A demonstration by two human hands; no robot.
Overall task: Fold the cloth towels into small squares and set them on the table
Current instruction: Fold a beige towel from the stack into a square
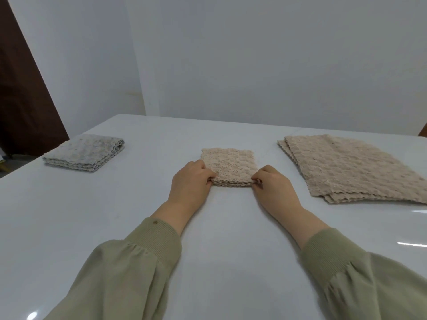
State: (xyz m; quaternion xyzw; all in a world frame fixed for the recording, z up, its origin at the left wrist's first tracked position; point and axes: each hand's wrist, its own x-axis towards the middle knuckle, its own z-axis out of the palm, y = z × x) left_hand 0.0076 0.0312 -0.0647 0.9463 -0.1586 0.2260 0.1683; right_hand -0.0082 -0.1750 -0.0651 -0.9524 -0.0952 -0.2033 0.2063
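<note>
Left hand (193, 181) and right hand (272, 185) pinch the folded towel's (228, 163) near corners, seemingly flat on the table (219, 227).

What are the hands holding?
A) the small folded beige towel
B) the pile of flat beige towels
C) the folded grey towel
A: the left hand and the right hand each pinch a near corner of the small folded beige towel.

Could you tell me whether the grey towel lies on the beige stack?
No, the grey towel lies far left, the beige stack far right.
</note>
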